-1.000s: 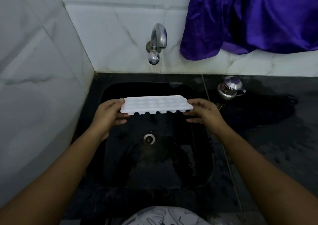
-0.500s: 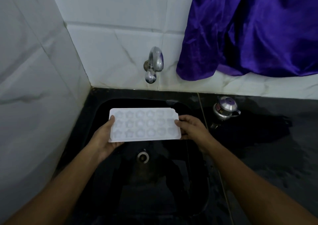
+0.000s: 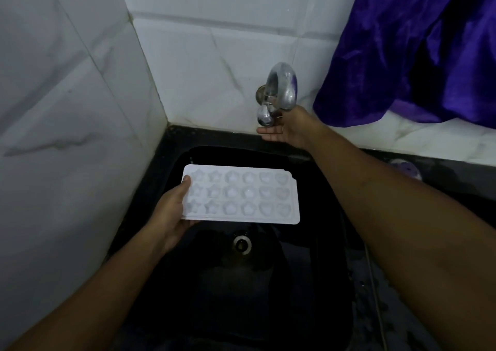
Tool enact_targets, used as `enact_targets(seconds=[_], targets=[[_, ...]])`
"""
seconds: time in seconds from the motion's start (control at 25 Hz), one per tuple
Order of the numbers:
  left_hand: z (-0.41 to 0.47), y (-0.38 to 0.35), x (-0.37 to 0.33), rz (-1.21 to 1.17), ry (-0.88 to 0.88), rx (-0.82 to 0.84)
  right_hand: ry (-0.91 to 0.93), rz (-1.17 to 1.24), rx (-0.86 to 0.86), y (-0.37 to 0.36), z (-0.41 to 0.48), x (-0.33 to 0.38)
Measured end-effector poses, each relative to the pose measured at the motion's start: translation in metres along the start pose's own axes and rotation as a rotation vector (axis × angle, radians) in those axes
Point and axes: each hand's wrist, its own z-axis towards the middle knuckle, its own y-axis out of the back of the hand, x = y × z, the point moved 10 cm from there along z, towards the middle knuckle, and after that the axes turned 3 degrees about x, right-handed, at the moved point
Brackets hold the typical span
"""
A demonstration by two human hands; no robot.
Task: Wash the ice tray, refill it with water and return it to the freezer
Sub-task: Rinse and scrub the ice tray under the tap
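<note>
A white ice tray (image 3: 241,195) with star, round and heart-shaped moulds is held level over the black sink (image 3: 171,162), moulds facing up. My left hand (image 3: 174,211) grips its left end, thumb on top. My right hand (image 3: 290,127) is up at the chrome tap (image 3: 279,92) on the back wall, palm up just under the tap's knob, fingers apart; whether it touches the knob I cannot tell. No water runs from the tap.
The drain (image 3: 242,244) lies at the middle of the sink bottom. White marble tile walls close in the left and the back. A purple cloth (image 3: 418,44) hangs at the upper right above a wet black counter (image 3: 389,310).
My right hand has let go of the tray's right end and risen to the tap. The tray, first seen edge-on, now faces up in my left hand alone. The view has shifted right.
</note>
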Motion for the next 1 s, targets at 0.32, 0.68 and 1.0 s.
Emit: enact_targets(seconds=[0.32, 0.68, 1.0], targets=[[0.009, -0.008, -0.001, 0.003, 0.017, 0.001, 0.002, 0.017, -0.053, 0.001, 0.009, 0.005], [0.021, -0.038, 0.004, 0.018, 0.044, 0.050, 0.048, -0.103, -0.286, 0.062, -0.026, -0.042], [0.020, -0.062, 0.022, 0.060, 0.088, 0.061, -0.004, -0.003, -0.324, 0.117, -0.104, -0.158]])
